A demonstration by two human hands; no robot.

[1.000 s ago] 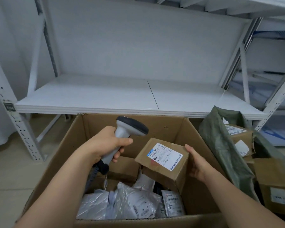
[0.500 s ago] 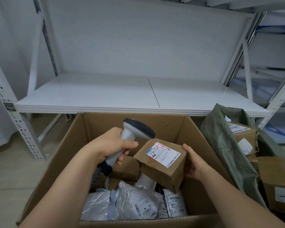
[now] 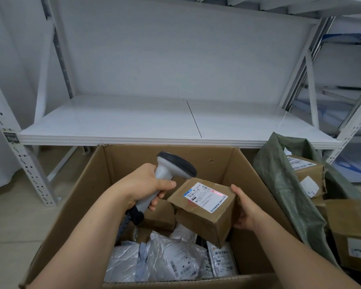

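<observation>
Your left hand (image 3: 142, 188), just left of centre in the frame, has its fingers (image 3: 165, 184) wrapped tight round the grip of the scanner (image 3: 171, 170). The dark head is tipped down and to the right so that its red line (image 3: 214, 191) falls on the label (image 3: 205, 197). Your right hand (image 3: 246, 209), right of centre, grips the far end of the small box (image 3: 204, 215), thumb on the top edge and the rest tucked out of sight behind it. You hold the box in the air over the big carton (image 3: 71, 205), clear of the grey mailer bags (image 3: 171, 259) below, and tilted so the labelled face turns up toward the scanner head. The red line crosses only the upper right part of the label, so the read looks to be in hand rather than done. The white shelf (image 3: 113, 124) across the middle of the frame is the likely place for the box. The green sack (image 3: 283, 184) at right holds more boxes.
</observation>
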